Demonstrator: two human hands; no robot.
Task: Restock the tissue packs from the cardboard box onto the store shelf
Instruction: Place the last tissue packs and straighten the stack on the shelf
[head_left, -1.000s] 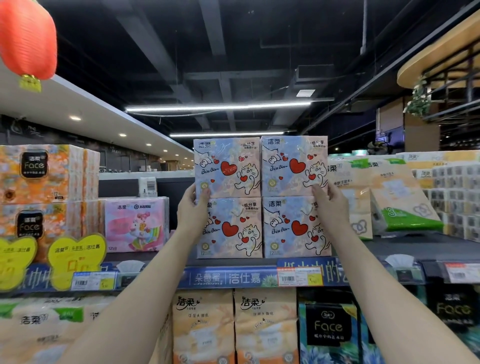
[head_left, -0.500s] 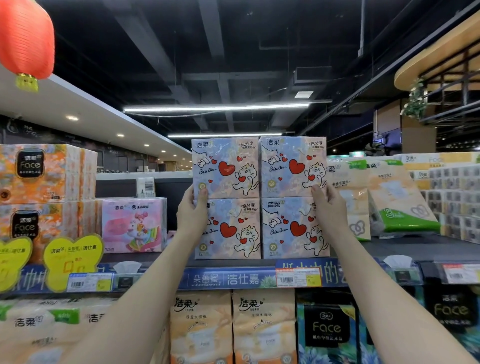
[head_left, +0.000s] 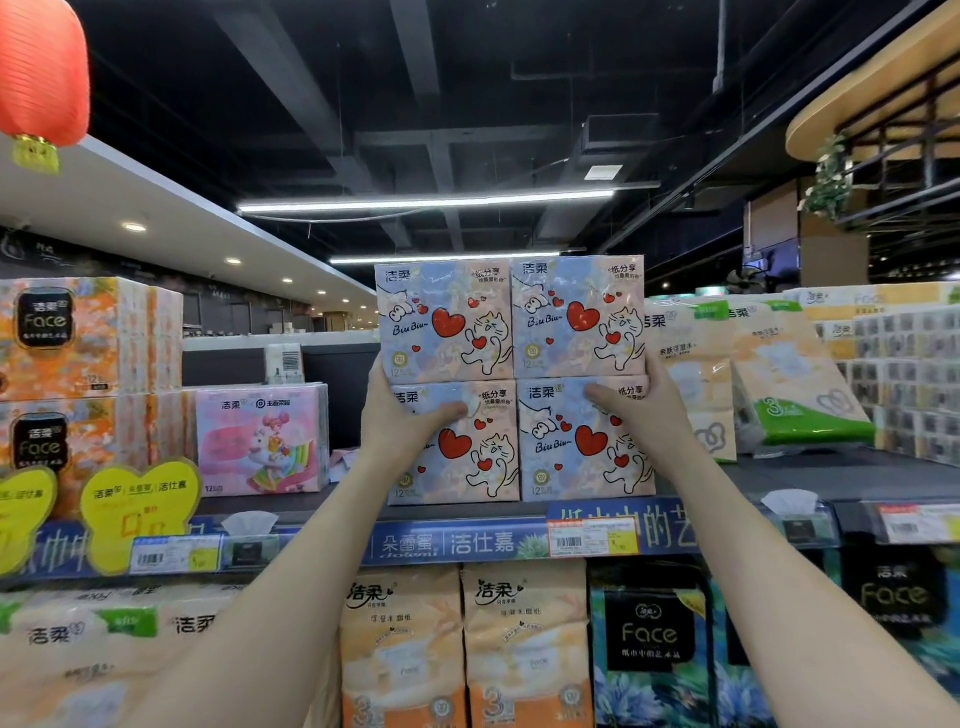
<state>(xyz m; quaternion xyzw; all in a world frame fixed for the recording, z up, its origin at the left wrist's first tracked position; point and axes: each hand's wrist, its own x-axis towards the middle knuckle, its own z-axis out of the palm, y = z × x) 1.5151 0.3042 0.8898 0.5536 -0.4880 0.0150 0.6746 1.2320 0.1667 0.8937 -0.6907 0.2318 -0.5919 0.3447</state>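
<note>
Four stacked tissue packs (head_left: 571, 322) at the shelf's (head_left: 857, 475) front edge are clasped by the left hand (head_left: 400, 423) and right hand (head_left: 647, 410), thumbs (head_left: 452, 410) now shifted onto the lower fronts, apparently for squaring.

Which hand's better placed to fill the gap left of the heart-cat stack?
Left, probably: the left hand grips the heart-cat stack on its gap-side edge; right hand holds the far edge.
</note>
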